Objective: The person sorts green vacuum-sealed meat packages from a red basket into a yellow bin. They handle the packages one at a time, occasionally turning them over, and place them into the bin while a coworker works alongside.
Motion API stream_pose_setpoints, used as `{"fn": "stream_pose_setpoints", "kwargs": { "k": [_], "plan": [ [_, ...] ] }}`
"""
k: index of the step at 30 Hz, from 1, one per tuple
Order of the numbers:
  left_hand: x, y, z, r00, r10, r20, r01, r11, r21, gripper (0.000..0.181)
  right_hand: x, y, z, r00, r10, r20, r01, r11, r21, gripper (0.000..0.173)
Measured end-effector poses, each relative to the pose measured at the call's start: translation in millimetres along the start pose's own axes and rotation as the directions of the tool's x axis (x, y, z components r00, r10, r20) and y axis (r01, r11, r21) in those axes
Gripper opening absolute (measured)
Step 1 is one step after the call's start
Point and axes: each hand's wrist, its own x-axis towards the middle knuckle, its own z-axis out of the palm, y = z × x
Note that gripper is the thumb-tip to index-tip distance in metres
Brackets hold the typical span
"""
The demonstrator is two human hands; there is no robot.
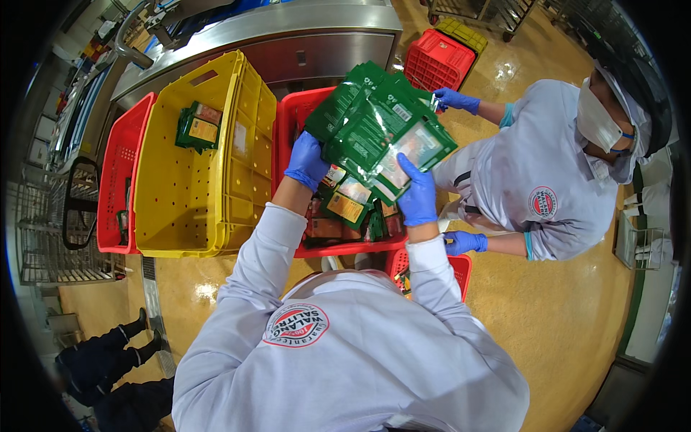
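Observation:
A fanned stack of flat green plastic food packs [372, 124] is held up over a red plastic crate [351, 247]. My left hand [309, 161], in a blue glove, grips the stack's left edge. My right hand [417, 191], gloved too, holds its lower right side, thumb on top near a clear window. Beneath, more green packs with yellow labels [345, 207] lie in the red crate, partly hidden by the stack. Left of it stands a yellow crate [178, 216] with a small bunch of green packs [200, 128] against its far wall.
A masked co-worker [518, 156] in blue gloves stands close on the right. Another red crate [116, 178] is at far left, and a smaller red basket [460, 275] at lower right. A steel counter [324, 32] runs behind. Stacked crates [440, 59] stand on the floor beyond.

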Motion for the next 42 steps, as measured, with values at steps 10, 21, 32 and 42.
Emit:
{"fn": "stream_pose_setpoints", "kwargs": {
  "k": [10, 21, 32, 42],
  "plan": [
    [-90.7, 42.6, 6.9, 0.939, 0.315, -0.137, -0.205, 0.835, 0.51, 0.042, 97.8, 32.3, 25.8, 0.992, 0.11, 0.066, -0.109, 0.994, -0.025, 0.047],
    [-173.4, 92.4, -34.4, 0.67, 0.737, -0.093, 0.466, -0.32, 0.825, 0.064, 396.2, 107.6, 93.0, 0.974, -0.183, -0.131, 0.193, 0.979, 0.068, 0.051],
    [-165.5, 98.6, -36.0, 0.661, 0.716, -0.223, 0.549, -0.258, 0.795, 0.077, 541.7, 139.7, 224.5, 0.94, -0.184, -0.287, 0.112, 0.961, -0.251, 0.069],
    [-170.7, 99.1, -34.1, 0.654, 0.732, -0.191, 0.497, -0.226, 0.838, 0.065, 502.3, 157.4, 155.9, 0.939, 0.344, 0.017, -0.309, 0.863, -0.399, 0.061]
  ]
}}
